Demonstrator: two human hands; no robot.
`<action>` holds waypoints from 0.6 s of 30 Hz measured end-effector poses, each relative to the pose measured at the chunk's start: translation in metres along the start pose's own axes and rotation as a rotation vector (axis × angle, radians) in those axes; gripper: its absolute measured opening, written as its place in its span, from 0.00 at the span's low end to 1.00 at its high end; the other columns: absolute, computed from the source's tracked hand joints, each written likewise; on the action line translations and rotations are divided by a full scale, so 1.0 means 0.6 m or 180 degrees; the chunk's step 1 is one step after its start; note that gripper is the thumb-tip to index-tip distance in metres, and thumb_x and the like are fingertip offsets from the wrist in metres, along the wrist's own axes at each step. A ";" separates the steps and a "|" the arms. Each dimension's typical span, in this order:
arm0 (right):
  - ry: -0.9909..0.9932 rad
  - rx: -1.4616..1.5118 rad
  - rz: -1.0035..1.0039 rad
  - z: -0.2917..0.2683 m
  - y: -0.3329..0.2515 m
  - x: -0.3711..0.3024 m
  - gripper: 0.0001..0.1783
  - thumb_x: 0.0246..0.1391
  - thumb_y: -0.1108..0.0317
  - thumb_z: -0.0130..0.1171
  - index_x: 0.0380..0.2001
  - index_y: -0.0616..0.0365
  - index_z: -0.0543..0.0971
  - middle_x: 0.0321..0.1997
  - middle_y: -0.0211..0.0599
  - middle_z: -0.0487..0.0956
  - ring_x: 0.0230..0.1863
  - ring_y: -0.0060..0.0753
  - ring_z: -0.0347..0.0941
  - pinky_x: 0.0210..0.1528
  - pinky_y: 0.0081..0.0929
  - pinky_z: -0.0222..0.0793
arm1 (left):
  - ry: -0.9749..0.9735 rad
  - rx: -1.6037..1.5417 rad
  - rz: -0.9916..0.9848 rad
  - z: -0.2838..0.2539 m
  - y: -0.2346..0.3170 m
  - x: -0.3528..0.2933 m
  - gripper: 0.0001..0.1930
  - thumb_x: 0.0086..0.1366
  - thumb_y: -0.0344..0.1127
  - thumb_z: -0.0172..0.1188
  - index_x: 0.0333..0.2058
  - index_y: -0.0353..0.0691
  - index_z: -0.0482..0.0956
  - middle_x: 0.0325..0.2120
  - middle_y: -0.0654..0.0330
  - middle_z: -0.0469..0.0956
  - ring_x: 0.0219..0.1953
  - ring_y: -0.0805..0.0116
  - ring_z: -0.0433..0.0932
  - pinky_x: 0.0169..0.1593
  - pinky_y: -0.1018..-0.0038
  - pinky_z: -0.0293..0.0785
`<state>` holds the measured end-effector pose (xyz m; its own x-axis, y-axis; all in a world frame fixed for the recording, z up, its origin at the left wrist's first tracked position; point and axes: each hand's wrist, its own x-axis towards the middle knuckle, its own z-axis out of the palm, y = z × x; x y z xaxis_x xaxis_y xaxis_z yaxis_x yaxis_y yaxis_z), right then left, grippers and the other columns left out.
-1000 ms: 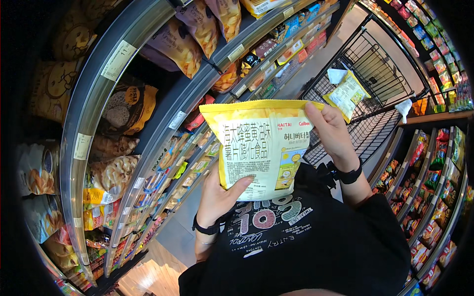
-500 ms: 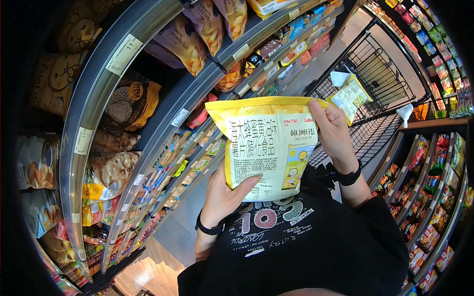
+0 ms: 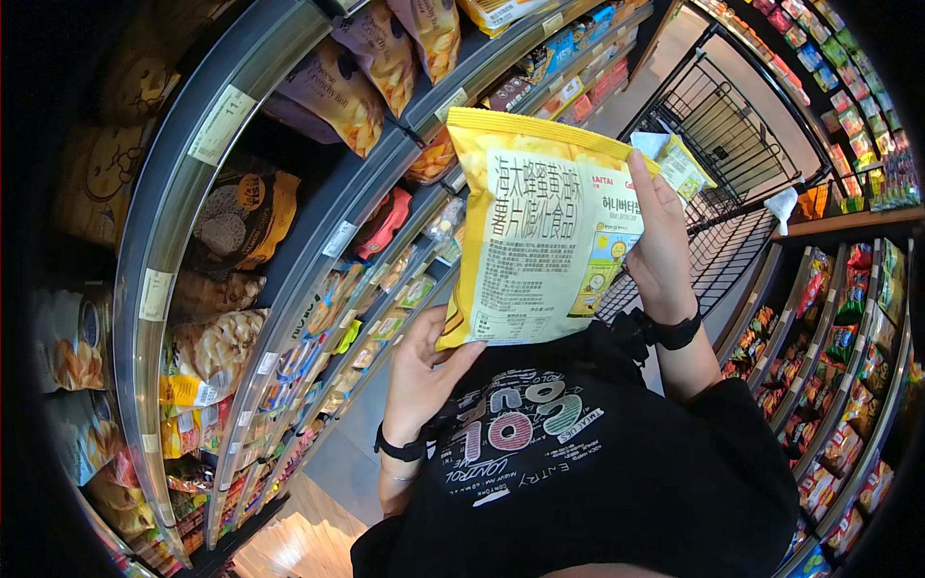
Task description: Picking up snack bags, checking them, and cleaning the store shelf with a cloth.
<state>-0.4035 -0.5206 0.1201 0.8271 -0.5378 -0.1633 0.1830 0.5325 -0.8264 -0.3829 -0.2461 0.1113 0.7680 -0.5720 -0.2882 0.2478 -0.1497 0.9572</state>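
Observation:
A yellow and white chip bag (image 3: pixel 535 231) is held up in front of my chest, its printed side toward me and its top tilted down to the right. My right hand (image 3: pixel 661 241) grips its right edge, thumb across the front and fingers behind. At the lower left corner, my left hand (image 3: pixel 424 371) pinches the bag, with the thumb along its bottom edge and the other fingers partly hidden behind it. Beyond the bag stands a black wire shopping cart (image 3: pixel 732 125), which holds a similar yellow bag (image 3: pixel 686 169).
Curved shelves (image 3: pixel 217 125) packed with snack bags rise close on my left. To the right is a low display of sloped bins (image 3: pixel 843 385) with small colourful packets. A white cloth-like piece (image 3: pixel 781 204) hangs at the cart's side. Wooden flooring (image 3: pixel 299 530) shows at lower left.
The chip bag has moved up and slightly right, tilting more and turning so its yellow left side shows. My left hand has slid to its lower corner, while my right hand stays on the edge.

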 end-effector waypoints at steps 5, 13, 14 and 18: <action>-0.0041 -0.0023 0.0043 0.000 -0.001 0.005 0.17 0.63 0.59 0.48 0.40 0.64 0.75 0.36 0.36 0.80 0.32 0.18 0.77 0.34 0.15 0.73 | 0.0063 -0.0302 -0.0040 -0.005 0.004 -0.004 0.10 0.60 0.22 0.58 0.40 0.30 0.70 0.36 0.57 0.78 0.37 0.76 0.77 0.35 0.80 0.77; -0.0145 -0.0100 0.0072 -0.006 0.002 0.011 0.17 0.62 0.59 0.49 0.39 0.64 0.77 0.35 0.34 0.81 0.33 0.17 0.77 0.35 0.14 0.71 | 0.0108 -0.0260 -0.0136 -0.010 0.009 -0.012 0.08 0.60 0.21 0.57 0.39 0.29 0.71 0.33 0.56 0.79 0.31 0.78 0.77 0.27 0.82 0.77; -0.0194 -0.0099 0.0066 -0.006 0.001 0.011 0.17 0.62 0.59 0.49 0.39 0.64 0.77 0.36 0.34 0.81 0.32 0.17 0.77 0.35 0.14 0.71 | 0.0093 -0.0275 -0.0105 -0.010 0.009 -0.012 0.08 0.60 0.21 0.56 0.39 0.29 0.71 0.33 0.56 0.79 0.31 0.78 0.77 0.27 0.82 0.77; -0.0188 -0.0110 0.0059 -0.006 0.000 0.012 0.17 0.62 0.59 0.49 0.40 0.64 0.77 0.36 0.35 0.81 0.33 0.17 0.77 0.35 0.14 0.71 | 0.0090 -0.0295 -0.0079 -0.010 0.014 -0.014 0.09 0.60 0.21 0.57 0.39 0.29 0.71 0.32 0.56 0.79 0.29 0.78 0.77 0.27 0.82 0.77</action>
<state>-0.3994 -0.5270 0.1167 0.8602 -0.4881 -0.1477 0.1497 0.5185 -0.8419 -0.3837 -0.2379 0.1213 0.7770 -0.5459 -0.3136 0.3194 -0.0875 0.9436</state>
